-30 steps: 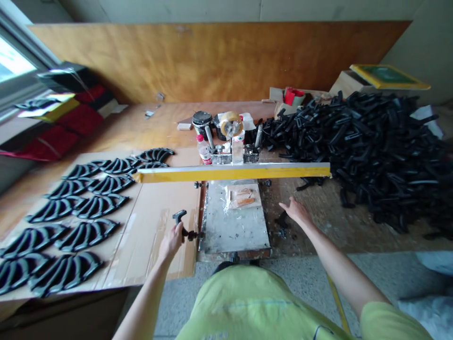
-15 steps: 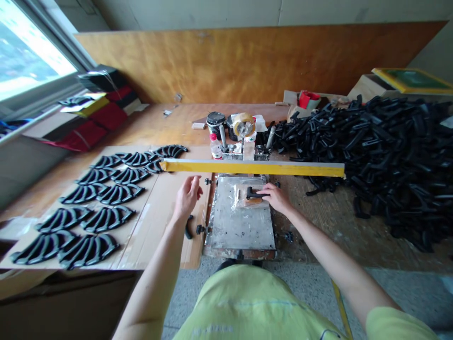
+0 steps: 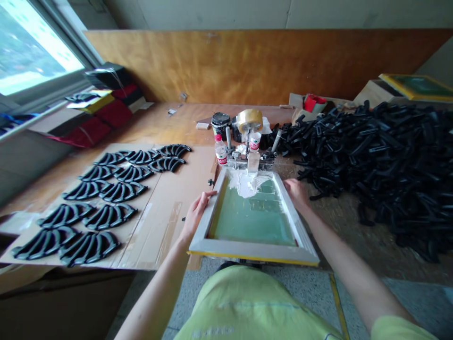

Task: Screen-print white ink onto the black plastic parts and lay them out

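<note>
A screen printing frame (image 3: 255, 248) with a pale rim and green mesh (image 3: 247, 219) lies lowered over the metal base plate, hiding it. White ink (image 3: 246, 185) is smeared at the mesh's far end. My left hand (image 3: 197, 212) grips the frame's left side, one finger along the edge. On the opposite side my right hand (image 3: 297, 192) is closed at the right rim, its fingertips partly hidden. The black handle-like piece that lay on the plate is out of sight under the frame.
Rows of curved black pieces (image 3: 109, 217) lie on cardboard to the left. A large heap of black pieces (image 3: 382, 160) covers the right side. Behind the frame are a clamp stand with a tape roll (image 3: 249, 120), a bottle (image 3: 220, 150) and a paint tub (image 3: 220, 123).
The frame has swung down from its raised, edge-on position onto the base. My right hand has let go of the black piece and moved to the frame's right side; my left hand has taken its left side.
</note>
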Demonstrator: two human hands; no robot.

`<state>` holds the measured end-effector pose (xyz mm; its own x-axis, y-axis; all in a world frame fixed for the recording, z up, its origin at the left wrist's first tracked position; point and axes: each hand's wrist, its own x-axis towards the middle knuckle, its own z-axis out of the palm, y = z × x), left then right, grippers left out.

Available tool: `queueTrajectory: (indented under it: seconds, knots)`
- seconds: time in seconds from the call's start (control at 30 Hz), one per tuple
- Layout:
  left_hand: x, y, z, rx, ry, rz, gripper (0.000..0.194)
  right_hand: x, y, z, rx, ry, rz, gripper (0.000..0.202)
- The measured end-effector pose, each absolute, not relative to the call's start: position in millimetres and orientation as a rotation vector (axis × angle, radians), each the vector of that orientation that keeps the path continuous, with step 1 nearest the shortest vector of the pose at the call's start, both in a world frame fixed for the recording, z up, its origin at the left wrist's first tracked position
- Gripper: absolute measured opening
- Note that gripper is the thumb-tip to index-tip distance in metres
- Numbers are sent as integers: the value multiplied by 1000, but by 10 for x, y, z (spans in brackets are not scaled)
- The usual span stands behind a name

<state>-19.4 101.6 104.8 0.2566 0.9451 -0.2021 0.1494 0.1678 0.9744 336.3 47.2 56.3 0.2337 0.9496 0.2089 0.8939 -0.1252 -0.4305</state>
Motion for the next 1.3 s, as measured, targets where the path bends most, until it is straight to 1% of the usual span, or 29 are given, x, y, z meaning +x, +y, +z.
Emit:
queueTrajectory:
  seconds: [0.03, 0.1, 0.17, 0.2, 0.23, 0.3, 0.37, 0.43, 0.53, 0.6, 0.67, 0.73, 0.8, 0.87, 0.93, 1.0, 1.03, 1.07, 1.17, 1.2, 1.23, 1.3]
  knots:
    - [-233, 971, 930, 1254, 1184, 735, 61, 3385, 552, 623, -2040, -1607, 95, 33]
    - [-264, 908, 681, 1202, 1172, 655, 70, 3302, 777, 737, -1935, -1581, -18, 38]
    - [-250, 882, 449, 1192, 1183, 637, 79, 3102, 1042, 818, -1812, -1730, -58, 50]
    - [-237, 880, 353, 1209, 1200, 635, 79, 2987, 1165, 840, -1791, -1826, -46, 51]
    - [-226, 882, 272, 1230, 1223, 634, 78, 2875, 1266, 847, -1805, -1916, -17, 45]
    - [-215, 890, 161, 1262, 1258, 636, 73, 2693, 1368, 821, -1889, -2063, 50, 26]
    - [-224, 897, 99, 1280, 1279, 637, 69, 2578, 1313, 766, -1944, -2168, 81, 11]
    - [-241, 898, 65, 1294, 1279, 632, 67, 2526, 1132, 724, -1858, -2293, 78, 10]
    - [-258, 895, 34, 1310, 1255, 623, 65, 2538, 829, 749, -1547, -2507, 128, 16]
    - [-256, 891, 27, 1305, 1246, 625, 65, 2577, 736, 806, -1375, -2594, 211, 15]
    - [-248, 886, 36, 1296, 1242, 631, 66, 2605, 743, 842, -1345, -2582, 259, 13]
    - [-242, 881, 59, 1294, 1250, 643, 66, 2601, 777, 817, -1427, -2481, 202, 14]
    - [-238, 877, 88, 1284, 1257, 648, 67, 2568, 762, 734, -1457, -2399, 98, 19]
    - [-235, 875, 119, 1256, 1256, 645, 69, 2532, 692, 644, -1387, -2406, 65, 25]
    - [-231, 872, 159, 1227, 1250, 638, 71, 2511, 640, 611, -1332, -2425, 117, 23]
    - [-231, 869, 229, 1220, 1256, 629, 72, 2504, 694, 666, -1390, -2372, 174, 19]
    - [-234, 868, 282, 1218, 1257, 623, 73, 2506, 771, 723, -1453, -2321, 186, 20]
    - [-241, 868, 349, 1214, 1251, 618, 75, 2516, 877, 794, -1527, -2262, 186, 26]
    - [-268, 884, 626, 1174, 1207, 640, 77, 2652, 1244, 1031, -1723, -2075, 139, 53]
    - [-270, 900, 735, 1161, 1190, 666, 74, 2750, 1337, 1097, -1757, -2013, 119, 56]
    - [-264, 924, 847, 1152, 1176, 701, 69, 2874, 1396, 1145, -1778, -1943, 100, 54]
    - [-210, 1001, 1070, 1133, 1122, 781, 61, 3171, 1400, 1166, -1837, -1742, 68, 40]
